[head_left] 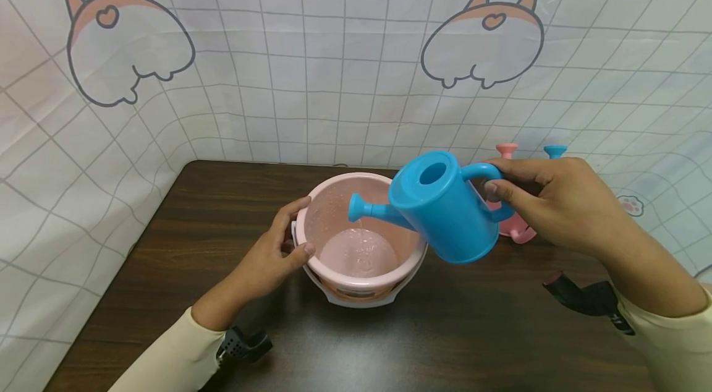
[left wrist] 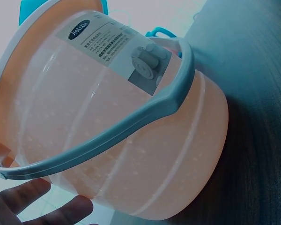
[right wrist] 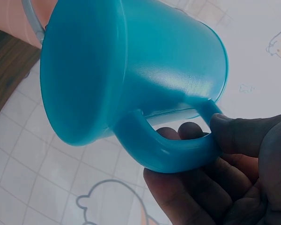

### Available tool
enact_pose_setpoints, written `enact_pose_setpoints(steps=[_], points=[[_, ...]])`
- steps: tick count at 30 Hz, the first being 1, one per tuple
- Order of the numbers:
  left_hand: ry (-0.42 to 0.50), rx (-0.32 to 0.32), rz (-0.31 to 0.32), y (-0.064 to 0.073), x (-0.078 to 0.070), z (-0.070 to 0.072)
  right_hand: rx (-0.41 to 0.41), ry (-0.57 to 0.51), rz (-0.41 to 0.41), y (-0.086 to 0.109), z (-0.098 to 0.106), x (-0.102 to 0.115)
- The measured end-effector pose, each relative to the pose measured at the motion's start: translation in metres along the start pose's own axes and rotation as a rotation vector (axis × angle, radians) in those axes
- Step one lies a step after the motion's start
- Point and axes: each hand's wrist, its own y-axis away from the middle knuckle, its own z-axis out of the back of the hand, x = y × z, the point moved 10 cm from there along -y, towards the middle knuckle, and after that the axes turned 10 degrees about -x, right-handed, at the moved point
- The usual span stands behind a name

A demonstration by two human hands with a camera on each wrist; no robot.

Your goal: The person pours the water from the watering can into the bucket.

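Observation:
A pink bucket (head_left: 361, 282) with a white handle stands on the table, shallow water (head_left: 356, 253) in its bottom. My left hand (head_left: 267, 262) holds its left rim, thumb and a fingertip at the edge. In the left wrist view, two fingers (left wrist: 65, 211) lie close to the bucket's outer wall, below the grey-looking bucket handle (left wrist: 107, 140). My right hand (head_left: 562, 200) grips the handle of a blue watering can (head_left: 445, 213), thumb and fingers around it. The can tilts left, its spout (head_left: 361, 207) over the bucket, and a thin stream falls from it.
Behind my right hand stands a pink watering can (head_left: 507, 149), mostly hidden. Beside it shows another blue spout head (head_left: 555, 151). A gridded white curtain (head_left: 311, 70) with cartoon drawings hangs along the back and sides of the dark wooden table (head_left: 211, 213).

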Motion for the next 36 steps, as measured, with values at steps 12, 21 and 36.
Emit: enact_pose_setpoints(steps=[12,21,36], points=[[0.003,0.002,-0.009,-0.0001,0.0007,0.0000,0.008,-0.003,0.000,-0.0007,-0.0004,-0.0002],[0.004,-0.003,-0.018,-0.0007,-0.0002,-0.0001,-0.002,0.019,0.022,-0.0011,0.0012,0.0009],[0.004,-0.003,-0.016,-0.0005,0.0003,-0.0001,0.000,0.008,0.016,-0.0003,0.0005,0.0015]])
